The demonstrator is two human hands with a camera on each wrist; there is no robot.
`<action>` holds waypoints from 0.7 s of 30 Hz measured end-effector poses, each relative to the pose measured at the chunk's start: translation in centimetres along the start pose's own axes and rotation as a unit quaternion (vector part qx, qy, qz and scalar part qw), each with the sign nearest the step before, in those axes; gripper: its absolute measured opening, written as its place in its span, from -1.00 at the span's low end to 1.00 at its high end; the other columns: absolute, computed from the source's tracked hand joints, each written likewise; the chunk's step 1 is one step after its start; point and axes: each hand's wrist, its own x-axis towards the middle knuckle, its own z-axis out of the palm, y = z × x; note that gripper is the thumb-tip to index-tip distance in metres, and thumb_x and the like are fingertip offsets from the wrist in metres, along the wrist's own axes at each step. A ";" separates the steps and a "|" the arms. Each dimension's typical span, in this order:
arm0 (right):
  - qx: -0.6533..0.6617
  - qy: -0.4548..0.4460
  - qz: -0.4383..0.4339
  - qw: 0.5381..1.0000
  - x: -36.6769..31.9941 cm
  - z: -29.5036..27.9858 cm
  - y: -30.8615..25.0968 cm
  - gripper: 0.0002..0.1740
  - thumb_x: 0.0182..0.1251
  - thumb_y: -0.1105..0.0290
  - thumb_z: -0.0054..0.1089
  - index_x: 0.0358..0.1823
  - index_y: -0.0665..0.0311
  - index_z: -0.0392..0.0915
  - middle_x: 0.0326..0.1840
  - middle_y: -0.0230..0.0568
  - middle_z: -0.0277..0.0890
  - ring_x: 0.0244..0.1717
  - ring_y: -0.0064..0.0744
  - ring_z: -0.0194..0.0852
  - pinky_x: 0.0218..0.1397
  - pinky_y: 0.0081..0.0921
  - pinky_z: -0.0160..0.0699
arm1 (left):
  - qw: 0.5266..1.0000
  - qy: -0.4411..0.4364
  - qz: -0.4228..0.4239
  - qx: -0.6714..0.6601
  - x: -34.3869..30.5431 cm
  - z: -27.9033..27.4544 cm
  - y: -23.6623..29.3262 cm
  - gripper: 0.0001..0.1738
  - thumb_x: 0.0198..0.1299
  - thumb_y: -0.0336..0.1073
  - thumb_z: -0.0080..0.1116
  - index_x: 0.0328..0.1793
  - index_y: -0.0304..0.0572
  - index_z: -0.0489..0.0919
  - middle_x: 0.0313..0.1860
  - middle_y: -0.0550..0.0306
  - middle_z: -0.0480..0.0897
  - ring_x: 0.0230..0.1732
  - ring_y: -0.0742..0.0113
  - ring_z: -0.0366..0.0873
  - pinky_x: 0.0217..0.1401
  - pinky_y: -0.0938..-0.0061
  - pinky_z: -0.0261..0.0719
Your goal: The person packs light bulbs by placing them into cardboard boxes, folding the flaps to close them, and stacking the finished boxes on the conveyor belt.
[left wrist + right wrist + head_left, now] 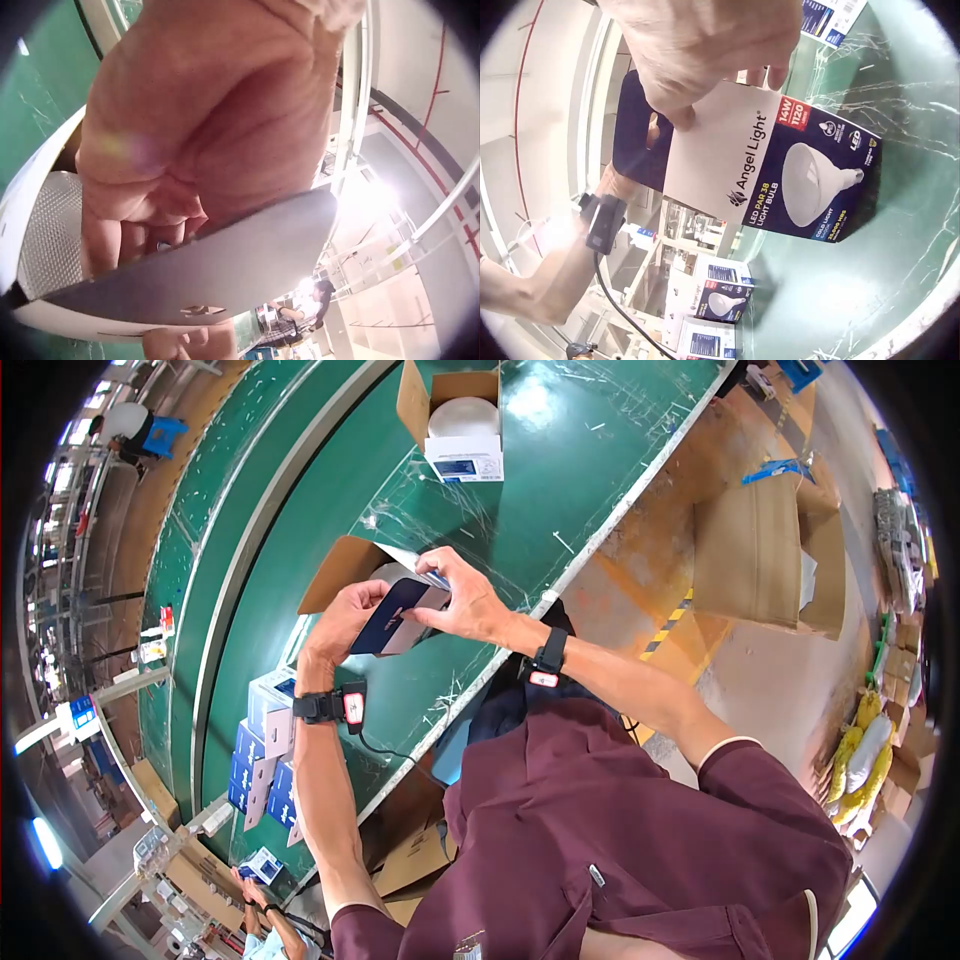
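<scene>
Both hands hold an open light bulb box (pixel 399 622) above the green table. My left hand (pixel 345 622) grips its left side, fingers curled over the dark blue flap; in the left wrist view the left hand (pixel 202 112) reaches past a flap edge, beside a clear textured surface (pixel 54 232). The right hand (pixel 465 598) pinches the box's right side near the top. In the right wrist view, the right hand (pixel 705 52) presses its thumb on the white panel of the box (pixel 780 172), which shows a printed bulb. A pale round top is partly visible inside.
Another open box (pixel 465 458) with a white round item stands at the table's far end. Several blue and white boxes (pixel 270 710) stand at the left. A large cardboard carton (pixel 750 555) is on the floor at right. Another person's hands (pixel 250 888) are at lower left.
</scene>
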 end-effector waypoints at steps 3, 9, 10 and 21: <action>-0.016 0.003 -0.037 0.999 0.1 0.2 -0.1 -0.28 0.09 0.37 0.67 0.25 0.23 0.42 0.24 -0.10 0.48 0.28 -0.08 0.54 0.35 -0.26 0.56 | 1.000 0.015 0.014 -0.013 0.4 -0.3 -0.8 -0.76 0.38 -0.21 0.44 0.01 -0.17 0.71 -0.25 0.38 0.70 -0.33 0.69 0.59 -0.27 0.67 0.62; -0.082 -0.041 -0.022 0.996 -0.6 0.2 0.6 -0.16 0.11 0.39 0.62 0.42 0.24 0.35 0.31 -0.05 0.46 0.32 0.04 0.53 0.38 -0.20 0.57 | 0.998 0.013 -0.053 0.009 -0.9 0.2 0.5 -0.72 0.38 -0.14 0.45 -0.01 -0.18 0.71 -0.25 0.39 0.69 -0.32 0.64 0.61 -0.27 0.63 0.63; -0.084 -0.047 -0.016 0.995 -0.6 0.2 0.4 -0.14 0.11 0.39 0.62 0.44 0.24 0.34 0.31 -0.05 0.46 0.32 0.05 0.53 0.38 -0.20 0.57 | 0.999 -0.004 -0.029 0.027 -0.6 0.1 0.0 -0.72 0.38 -0.13 0.44 -0.02 -0.17 0.71 -0.25 0.39 0.69 -0.32 0.64 0.59 -0.28 0.62 0.62; 0.003 0.079 -0.044 0.996 -1.0 0.8 -2.8 -0.22 0.07 0.35 0.52 0.38 0.30 0.47 0.27 0.09 0.49 0.29 0.16 0.46 0.42 -0.10 0.47 | 0.960 -0.010 0.078 0.268 1.1 -1.7 -1.5 -0.59 0.25 -0.26 0.48 0.15 -0.36 0.72 -0.01 -0.02 0.78 0.01 0.20 0.72 0.08 0.28 0.69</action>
